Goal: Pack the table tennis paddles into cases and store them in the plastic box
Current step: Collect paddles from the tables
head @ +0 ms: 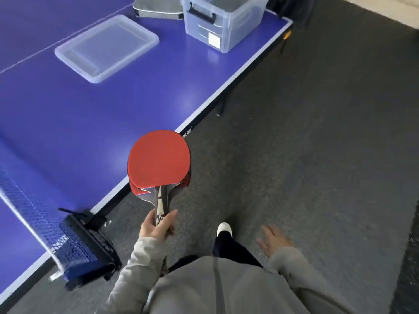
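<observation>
Left hand (156,225) is wrapped round the handles of the paddles (158,163), two stacked w/ red rubber facing up, heads overhanging the surface (95,114) edge near the net (34,214). Right hand (271,239) is empty, fingers spread, blurred, hanging out over the carpet (317,143) beside a white shoe (224,228).

Where things sit: clear plastic box (223,21) stands at the far corner of the surface, open; its lid (106,47) lies flat nearer the middle, apart from the box. A grey case (156,7) lies just behind the box, touching or nearly so, can't tell if zipped. Only one case in view; others may be cut off at the top.

Step in hand, as I read it: carrying the paddles along the surface to the case. Nothing packed yet, so early in the task.

To do it well: keep the pair squeezed flat together so the lower one doesn't slide out, since the grip is on the handles only. Set them down beside the case, not on the lid. Free right hand should open the zip & hold the case mouth wide; left feeds a paddle in head first, handle toward the zip end. Zip fully before dropping into the box.
</observation>
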{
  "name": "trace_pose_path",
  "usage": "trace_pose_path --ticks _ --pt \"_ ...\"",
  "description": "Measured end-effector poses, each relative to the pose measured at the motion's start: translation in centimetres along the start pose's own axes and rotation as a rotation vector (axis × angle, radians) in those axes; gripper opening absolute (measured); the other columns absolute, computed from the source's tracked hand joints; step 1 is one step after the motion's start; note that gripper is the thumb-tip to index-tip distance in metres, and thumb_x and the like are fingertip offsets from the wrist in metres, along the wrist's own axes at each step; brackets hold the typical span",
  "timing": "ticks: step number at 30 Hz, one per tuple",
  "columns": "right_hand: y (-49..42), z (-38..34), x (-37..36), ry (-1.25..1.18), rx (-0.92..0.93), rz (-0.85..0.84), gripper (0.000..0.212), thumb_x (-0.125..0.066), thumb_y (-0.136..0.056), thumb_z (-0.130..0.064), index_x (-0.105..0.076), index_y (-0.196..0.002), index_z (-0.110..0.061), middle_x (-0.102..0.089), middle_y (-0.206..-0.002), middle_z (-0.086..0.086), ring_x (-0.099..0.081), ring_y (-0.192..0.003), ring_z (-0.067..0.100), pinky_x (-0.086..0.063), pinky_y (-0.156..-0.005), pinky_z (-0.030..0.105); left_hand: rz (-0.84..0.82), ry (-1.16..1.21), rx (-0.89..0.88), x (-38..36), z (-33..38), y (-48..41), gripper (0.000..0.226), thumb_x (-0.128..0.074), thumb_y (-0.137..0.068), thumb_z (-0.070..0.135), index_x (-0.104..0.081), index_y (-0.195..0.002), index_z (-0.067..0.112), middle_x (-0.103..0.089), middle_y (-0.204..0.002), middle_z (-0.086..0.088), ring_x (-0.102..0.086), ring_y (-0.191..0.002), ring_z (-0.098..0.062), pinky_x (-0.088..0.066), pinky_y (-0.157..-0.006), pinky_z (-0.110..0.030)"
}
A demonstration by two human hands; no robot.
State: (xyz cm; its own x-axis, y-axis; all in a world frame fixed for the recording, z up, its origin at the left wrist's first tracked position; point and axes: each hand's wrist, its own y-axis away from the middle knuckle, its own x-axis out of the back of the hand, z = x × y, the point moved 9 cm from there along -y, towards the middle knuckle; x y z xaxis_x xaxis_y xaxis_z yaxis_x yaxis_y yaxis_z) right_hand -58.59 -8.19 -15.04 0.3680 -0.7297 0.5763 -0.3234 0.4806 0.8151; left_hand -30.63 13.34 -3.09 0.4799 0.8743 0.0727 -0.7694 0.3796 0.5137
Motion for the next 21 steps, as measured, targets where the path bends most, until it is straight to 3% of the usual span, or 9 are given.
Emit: trace_pose_path --ticks 3,7,11,14,17,21 --pt "-3.2 1.3 4.9 0.022 0.023 -0.004 0.058 -0.03 -0.099 -0.046 -0.011 -0.15 -0.027 -0.007 -0.159 -0.003 -0.012 -0.146 0.021 -0.02 -0.116 0.044 0.162 -0.004 -0.033 0.6 1.5 -1.2 0.025 -0.069 -0.082 0.009 -0.049 -0.067 0.004 -0.046 -0.042 0.006 -0.041 -0.039 -0.006 -0.04 -0.05 -0.026" --pt "-6.5 1.0 11.2 0.103 0.058 0.007 0.059 -0.03 -0.099 -0.047 -0.01 -0.15 -0.026 -0.005 -0.159 -0.003 -0.01 -0.147 0.02 -0.019 -0.116 0.043 0.31 -0.024 -0.039 2.1 2.6 -2.1 0.012 -0.065 -0.082 -0.003 -0.054 -0.079 -0.001 -0.042 -0.052 -0.003 -0.038 -0.035 0.0 -0.035 -0.042 -0.011" --pt "-9.4 -2.6 16.5 0.198 0.124 0.059 0.059 -0.03 -0.098 -0.048 -0.011 -0.15 -0.026 -0.006 -0.16 -0.002 -0.008 -0.147 0.018 -0.018 -0.117 0.04 0.416 0.025 -0.012 3.4 2.9 -3.3 0.015 -0.059 -0.083 -0.013 -0.054 -0.085 0.001 -0.048 -0.04 0.009 -0.041 -0.034 0.001 -0.033 -0.04 -0.006" --pt "-11.1 -7.3 19.5 0.264 0.194 0.08 0.059 -0.03 -0.099 -0.047 -0.01 -0.15 -0.026 -0.006 -0.16 -0.002 -0.008 -0.147 0.018 -0.018 -0.117 0.038 0.538 0.14 0.034 5.1 2.4 -4.8 0.017 -0.063 -0.084 -0.003 -0.05 -0.074 0.002 -0.042 -0.048 0.0 -0.037 -0.033 -0.001 -0.033 -0.037 -0.011" --pt "-13.0 -13.2 21.9 0.305 0.264 0.125 0.058 -0.03 -0.099 -0.046 -0.01 -0.15 -0.026 -0.006 -0.16 -0.004 -0.008 -0.147 0.017 -0.017 -0.117 0.038 0.607 0.272 0.061 6.6 2.5 -7.4 0.025 -0.067 -0.083 0.011 -0.048 -0.067 0.01 -0.039 -0.056 -0.005 -0.037 -0.044 -0.011 -0.035 -0.044 -0.022" --pt "-14.3 -21.3 24.6 0.35 0.33 0.171 0.059 -0.03 -0.099 -0.047 -0.008 -0.15 -0.028 -0.006 -0.16 -0.004 -0.007 -0.147 0.015 -0.017 -0.117 0.039 0.64 0.397 0.071 9.0 3.6 -11.9 0.026 -0.067 -0.082 0.014 -0.047 -0.066 0.013 -0.045 -0.043 0.006 -0.039 -0.037 -0.007 -0.033 -0.036 -0.013"
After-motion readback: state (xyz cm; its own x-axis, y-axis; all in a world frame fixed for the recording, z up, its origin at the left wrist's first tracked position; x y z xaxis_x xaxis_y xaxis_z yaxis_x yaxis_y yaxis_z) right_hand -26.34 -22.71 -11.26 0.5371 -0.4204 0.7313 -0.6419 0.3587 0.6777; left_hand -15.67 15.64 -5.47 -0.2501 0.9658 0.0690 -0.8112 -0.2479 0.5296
